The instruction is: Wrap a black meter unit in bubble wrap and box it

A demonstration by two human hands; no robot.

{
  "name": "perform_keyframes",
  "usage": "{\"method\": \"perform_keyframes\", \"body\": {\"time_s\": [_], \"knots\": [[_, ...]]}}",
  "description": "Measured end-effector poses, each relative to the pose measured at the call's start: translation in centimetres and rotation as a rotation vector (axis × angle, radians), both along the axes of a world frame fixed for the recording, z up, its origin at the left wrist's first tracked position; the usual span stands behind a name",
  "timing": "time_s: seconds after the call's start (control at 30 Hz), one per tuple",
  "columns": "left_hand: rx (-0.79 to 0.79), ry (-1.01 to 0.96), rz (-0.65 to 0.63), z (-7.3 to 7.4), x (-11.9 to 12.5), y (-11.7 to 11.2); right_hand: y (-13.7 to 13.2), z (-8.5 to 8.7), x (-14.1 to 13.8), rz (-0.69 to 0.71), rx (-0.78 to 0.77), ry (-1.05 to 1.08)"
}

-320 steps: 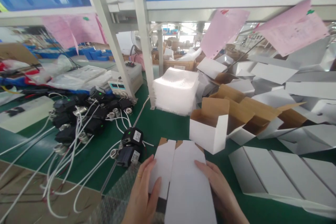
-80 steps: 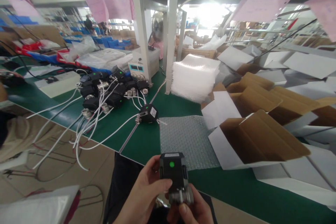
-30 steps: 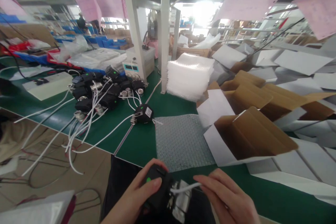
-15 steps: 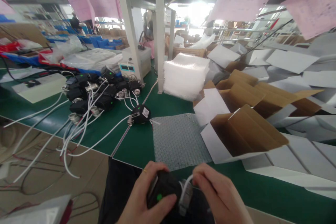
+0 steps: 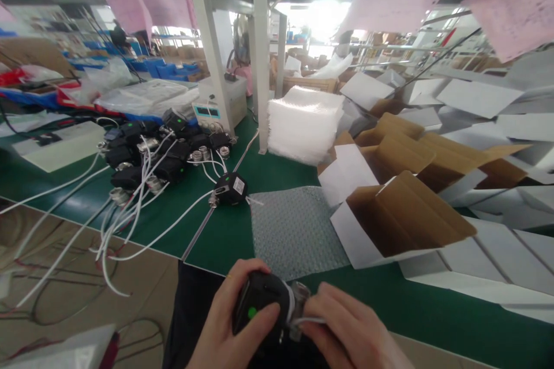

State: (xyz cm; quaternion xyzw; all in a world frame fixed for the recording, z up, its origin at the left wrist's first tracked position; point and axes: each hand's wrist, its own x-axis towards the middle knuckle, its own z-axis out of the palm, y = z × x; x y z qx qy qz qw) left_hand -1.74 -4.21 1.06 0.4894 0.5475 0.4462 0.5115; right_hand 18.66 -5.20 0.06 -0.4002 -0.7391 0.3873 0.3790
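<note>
Low at the near table [image 5: 242, 230] edge, the left hand [image 5: 225, 328] curls around a rounded black plastic device [image 5: 259, 311] with a green dot; the right hand [image 5: 346, 337] pinches its thin white cable [image 5: 308, 320] beside the metal fitting [image 5: 298, 300].

Factory packing bench: green mat [image 5: 242, 225], wired black devices [image 5: 142, 155], folded cartons [image 5: 402, 213], overhead shelving

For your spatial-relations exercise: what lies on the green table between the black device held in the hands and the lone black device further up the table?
In the head view, a grey bubble-wrap sheet lies flat on the green table, between the held device and the lone device.
</note>
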Motion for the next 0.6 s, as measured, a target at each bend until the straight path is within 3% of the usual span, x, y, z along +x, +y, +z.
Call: {"method": "perform_keyframes", "body": {"time_s": [0.1, 0.27, 0.37, 0.43, 0.53, 0.6], "knots": [[-0.112, -0.070, -0.079, -0.3, 0.0, -0.1, 2.0, 1.2, 0.9, -0.042, 0.029, 0.142], [-0.510, -0.487, -0.147, -1.1, -0.3, -0.2, 2.4, -3.4, -0.3, -0.169, -0.120, 0.520], [-0.656, -0.568, -0.070, -1.5, -0.1, -0.2, 0.9, -5.3, -2.2, -0.312, -0.192, 0.675], [-0.658, -0.566, -0.016, -1.6, 0.3, -0.2, -0.2, -5.5, -3.3, -0.394, -0.340, 0.751], [-0.528, -0.546, -0.044, -1.7, 0.8, -0.3, -1.1, -5.2, -3.7, -0.446, -0.556, 0.779], [-0.491, -0.565, -0.069, -1.9, 1.0, -0.2, -1.4, -4.9, -3.5, -0.489, -0.549, 0.765]]}}
